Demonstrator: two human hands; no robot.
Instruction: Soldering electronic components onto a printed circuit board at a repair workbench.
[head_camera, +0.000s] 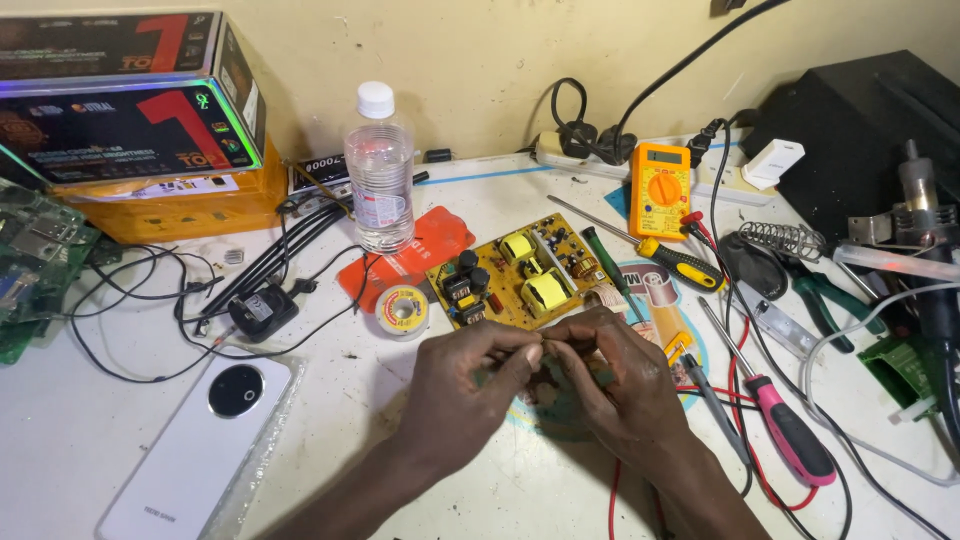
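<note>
Between pinched left hand and right hand, a small green board, mostly hidden.

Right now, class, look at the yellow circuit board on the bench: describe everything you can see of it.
The yellow circuit board lies flat on the white table, turned at an angle, component side up. It carries two yellow-wrapped transformer coils, several black cylindrical capacitors at its left end and smaller parts. It sits just beyond the person's left hand and right hand, which do not touch it. A solder reel lies at its left corner, a green-handled screwdriver along its right edge.
</note>
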